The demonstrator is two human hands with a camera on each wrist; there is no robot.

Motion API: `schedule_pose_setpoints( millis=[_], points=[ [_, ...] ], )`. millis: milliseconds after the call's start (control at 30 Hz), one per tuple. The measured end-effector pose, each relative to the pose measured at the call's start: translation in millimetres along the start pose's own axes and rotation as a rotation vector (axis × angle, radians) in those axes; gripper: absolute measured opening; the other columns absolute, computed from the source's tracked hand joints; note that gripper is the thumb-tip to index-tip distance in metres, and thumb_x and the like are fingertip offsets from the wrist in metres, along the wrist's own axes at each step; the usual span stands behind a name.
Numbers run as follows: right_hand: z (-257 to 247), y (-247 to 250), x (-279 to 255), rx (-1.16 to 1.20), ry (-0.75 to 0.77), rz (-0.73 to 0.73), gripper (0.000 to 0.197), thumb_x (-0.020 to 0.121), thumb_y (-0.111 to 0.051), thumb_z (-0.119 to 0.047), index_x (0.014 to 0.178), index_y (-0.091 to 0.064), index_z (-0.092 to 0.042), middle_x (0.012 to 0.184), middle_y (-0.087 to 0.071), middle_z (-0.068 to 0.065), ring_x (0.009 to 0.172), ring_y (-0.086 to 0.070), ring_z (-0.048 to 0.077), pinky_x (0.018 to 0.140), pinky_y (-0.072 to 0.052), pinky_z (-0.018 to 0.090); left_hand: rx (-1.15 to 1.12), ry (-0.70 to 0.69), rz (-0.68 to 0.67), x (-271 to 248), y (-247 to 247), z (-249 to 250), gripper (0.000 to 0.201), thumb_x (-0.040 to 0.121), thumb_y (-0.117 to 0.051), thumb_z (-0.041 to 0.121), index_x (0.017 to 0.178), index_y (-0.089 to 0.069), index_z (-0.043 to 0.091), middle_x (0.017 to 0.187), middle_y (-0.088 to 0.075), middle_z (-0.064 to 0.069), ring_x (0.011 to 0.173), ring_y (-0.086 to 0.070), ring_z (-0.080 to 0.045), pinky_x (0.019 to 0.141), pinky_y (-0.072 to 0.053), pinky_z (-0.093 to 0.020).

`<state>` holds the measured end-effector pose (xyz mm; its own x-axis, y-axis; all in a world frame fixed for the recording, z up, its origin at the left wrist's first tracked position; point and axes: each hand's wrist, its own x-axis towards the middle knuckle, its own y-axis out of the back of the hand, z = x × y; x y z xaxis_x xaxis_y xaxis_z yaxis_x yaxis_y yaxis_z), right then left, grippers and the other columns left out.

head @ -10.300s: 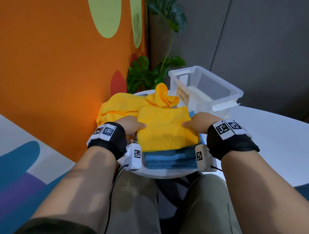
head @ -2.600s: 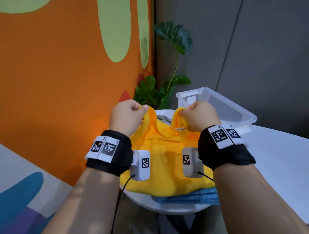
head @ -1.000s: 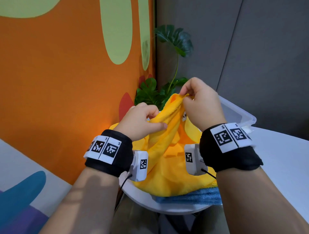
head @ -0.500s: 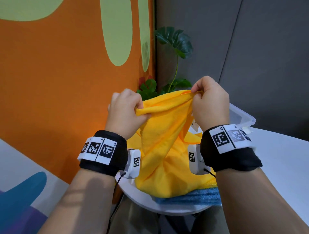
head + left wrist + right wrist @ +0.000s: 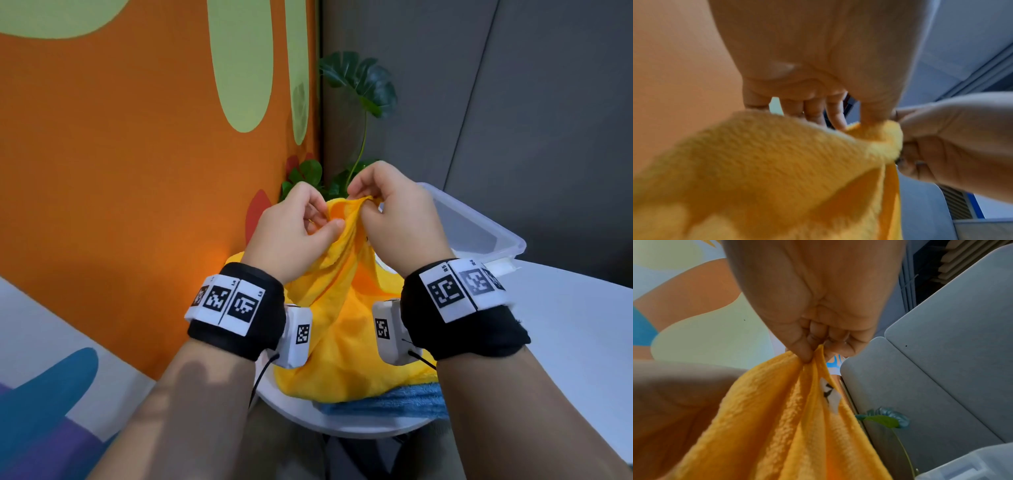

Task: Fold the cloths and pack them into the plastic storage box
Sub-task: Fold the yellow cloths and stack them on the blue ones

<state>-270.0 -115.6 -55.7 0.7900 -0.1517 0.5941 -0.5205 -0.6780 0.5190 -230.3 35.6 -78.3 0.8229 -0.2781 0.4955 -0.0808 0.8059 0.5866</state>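
A yellow cloth (image 5: 342, 308) hangs bunched from both hands above the small round table (image 5: 342, 425). My left hand (image 5: 301, 226) pinches its top edge between thumb and fingers, and my right hand (image 5: 383, 205) pinches the same edge close beside it. In the right wrist view the right hand (image 5: 813, 352) pinches the yellow cloth (image 5: 789, 426), whose white label (image 5: 830, 395) shows. The left wrist view has the left hand (image 5: 859, 125) on the cloth (image 5: 777, 170). A folded blue cloth (image 5: 387, 401) lies under the yellow one. The clear plastic storage box (image 5: 479, 229) stands behind my right hand.
An orange wall (image 5: 137, 171) with green shapes runs close along the left. A leafy plant (image 5: 359, 89) stands in the corner behind the table. Grey panels (image 5: 513, 102) close off the back. White tabletop (image 5: 575, 325) extends to the right of the box.
Both hands have come down and closer together along the cloth's top edge, so the edge that was stretched between them half a second ago is now gathered.
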Motion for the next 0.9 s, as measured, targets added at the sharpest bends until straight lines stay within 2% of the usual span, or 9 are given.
schedule_pose_setpoints(
  millis=[100,200,333,467,567,667,733,833,900],
  points=[
    [-6.1,-0.9,-1.0,0.042,0.029,-0.046,0.032,0.077,-0.047,0.003,0.087,-0.057,-0.026,0.082,-0.062,-0.012,0.083,-0.057,0.003,0.072,-0.045,0.018,0.017,0.025,0.098,1.8,-3.3,0.6,0.023,0.081,-0.07,0.029,0.089,-0.05,0.023,0.074,-0.063,0.007,0.068,-0.059,-0.01,0.063,-0.05,-0.029],
    [-7.2,1.6,-1.0,0.041,0.027,-0.069,0.033,0.078,-0.047,0.003,0.088,-0.058,-0.026,0.081,-0.062,-0.013,0.081,-0.057,0.001,0.069,-0.045,0.017,0.117,0.066,0.174,3.2,0.0,-4.9,0.015,0.08,-0.065,0.022,0.084,-0.05,0.024,0.069,-0.059,0.006,0.067,-0.058,-0.013,0.063,-0.05,-0.035],
    [-0.6,3.8,-0.7,-0.054,-0.016,-0.035,0.034,0.08,-0.044,0.001,0.088,-0.056,-0.03,0.083,-0.06,-0.012,0.075,-0.056,0.009,0.063,-0.046,0.027,0.194,0.129,0.162,4.1,11.3,-15.1,0.014,0.076,-0.061,0.016,0.084,-0.053,0.025,0.07,-0.057,0.007,0.069,-0.056,-0.01,0.058,-0.044,-0.028],
    [7.4,3.7,0.4,-0.183,-0.084,0.036,0.033,0.081,-0.041,0.001,0.086,-0.052,-0.03,0.086,-0.059,-0.008,0.076,-0.053,0.017,0.061,-0.041,0.029,0.208,0.174,0.105,3.9,24.3,-21.9,0.017,0.075,-0.06,0.01,0.082,-0.056,0.025,0.074,-0.059,0.01,0.072,-0.055,-0.004,0.056,-0.039,-0.02],
    [9.4,7.1,1.9,-0.233,-0.129,0.115,0.033,0.083,-0.04,0.001,0.087,-0.053,-0.029,0.083,-0.057,-0.007,0.078,-0.052,0.02,0.063,-0.043,0.032,0.069,0.247,0.074,6.1,34.3,-23.2,0.022,0.077,-0.052,0.005,0.08,-0.06,0.026,0.068,-0.059,0.007,0.063,-0.052,-0.013,0.054,-0.038,-0.026],
    [10.9,7.6,2.5,-0.274,-0.158,0.124,0.033,0.084,-0.039,0.003,0.09,-0.053,-0.027,0.084,-0.058,-0.005,0.08,-0.05,0.02,0.065,-0.038,0.031,-0.133,0.306,0.067,8.1,40.2,-18.7,0.03,0.081,-0.041,0.001,0.081,-0.064,0.019,0.061,-0.052,0.006,0.055,-0.045,-0.012,0.05,-0.036,-0.023],
    [10.3,5.9,2.1,-0.268,-0.161,0.133,0.033,0.084,-0.039,0.003,0.089,-0.053,-0.027,0.083,-0.057,-0.005,0.079,-0.052,0.022,0.064,-0.039,0.032,-0.213,0.328,0.053,7.9,41.1,-14.4,0.034,0.081,-0.036,0.0,0.077,-0.064,0.018,0.058,-0.05,0.005,0.053,-0.042,-0.011,0.048,-0.035,-0.022],
    [8.4,7.2,2.0,-0.209,-0.151,0.131,0.032,0.084,-0.041,0.002,0.09,-0.052,-0.027,0.087,-0.056,-0.007,0.073,-0.05,0.011,0.056,-0.038,0.027,-0.286,0.39,0.069,7.3,40.6,-14.3,0.034,0.079,-0.035,0.005,0.075,-0.064,0.022,0.067,-0.06,0.001,0.061,-0.05,-0.016,0.055,-0.041,-0.025],
    [7.9,9.7,2.5,-0.158,-0.139,0.122,0.03,0.084,-0.045,0.001,0.093,-0.052,-0.026,0.093,-0.054,-0.01,0.071,-0.047,0.003,0.055,-0.035,0.018,-0.343,0.426,0.074,6.3,40.4,-14.7,0.027,0.081,-0.038,0.018,0.078,-0.063,0.025,0.081,-0.071,-0.001,0.074,-0.058,-0.018,0.063,-0.045,-0.029]
  ],
)
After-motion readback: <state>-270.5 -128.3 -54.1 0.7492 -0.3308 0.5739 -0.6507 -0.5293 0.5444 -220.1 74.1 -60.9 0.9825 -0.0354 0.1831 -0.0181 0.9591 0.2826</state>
